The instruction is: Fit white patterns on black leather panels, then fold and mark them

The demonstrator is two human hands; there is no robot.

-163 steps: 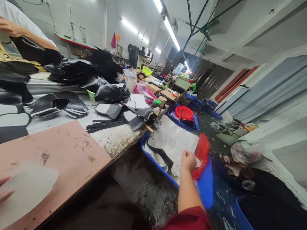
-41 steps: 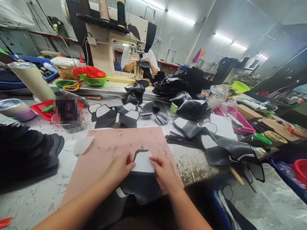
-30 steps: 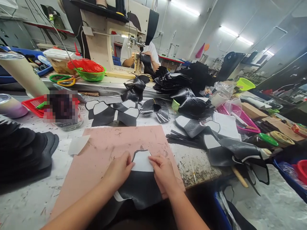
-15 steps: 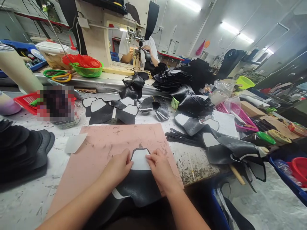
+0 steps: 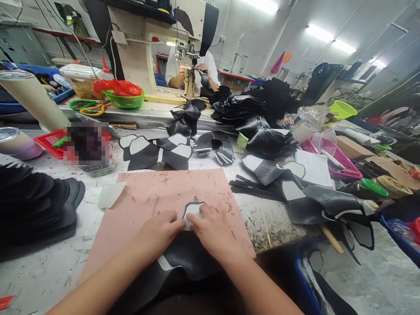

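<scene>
A black leather piece (image 5: 187, 258) lies on the pink cutting mat (image 5: 157, 192), hanging over the table's near edge. A white lining patch (image 5: 192, 209) sits on its upper end. My left hand (image 5: 157, 232) rests flat on the leather at the patch's left side. My right hand (image 5: 215, 229) lies over the patch's right side, fingers pressing down on it. The two hands nearly touch at the fingertips.
Black leather pieces with white patches (image 5: 157, 151) lie beyond the mat, and a dark stack (image 5: 33, 201) sits at left. A loose white patch (image 5: 110, 194) lies by the mat. A sewing machine (image 5: 147, 48) stands behind, with a person (image 5: 190, 72) working there. Pink basket (image 5: 328, 159) at right.
My hands have moved closer together over the white patch, the right hand now covering more of it. Five seconds ago my right hand was at a blue bin right of the table.
</scene>
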